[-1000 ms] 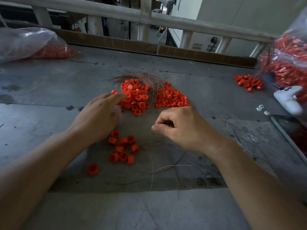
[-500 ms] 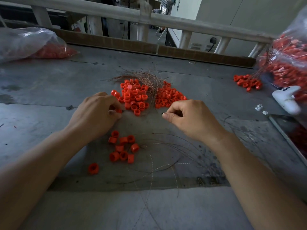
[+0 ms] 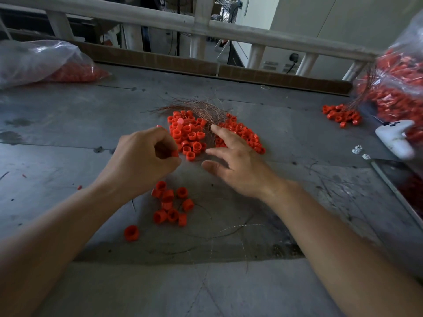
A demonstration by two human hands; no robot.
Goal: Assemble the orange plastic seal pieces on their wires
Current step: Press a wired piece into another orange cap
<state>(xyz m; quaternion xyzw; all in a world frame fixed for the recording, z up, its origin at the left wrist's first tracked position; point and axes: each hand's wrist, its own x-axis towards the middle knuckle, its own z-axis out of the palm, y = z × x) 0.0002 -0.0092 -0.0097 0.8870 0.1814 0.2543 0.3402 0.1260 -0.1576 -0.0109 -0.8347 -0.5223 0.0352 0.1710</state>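
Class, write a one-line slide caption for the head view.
Left hand grips an orange seal piece while the right hand reaches toward the copper wires.

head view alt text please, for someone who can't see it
A person's left hand pinches an orange seal piece while the open right hand reaches toward a copper wire bundle between two piles of orange pieces on a grey table.

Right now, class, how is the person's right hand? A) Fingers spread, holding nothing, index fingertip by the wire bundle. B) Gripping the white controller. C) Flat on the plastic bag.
A: the right hand shows straight, spread fingers with nothing in them, its index tip beside the copper wire bundle.
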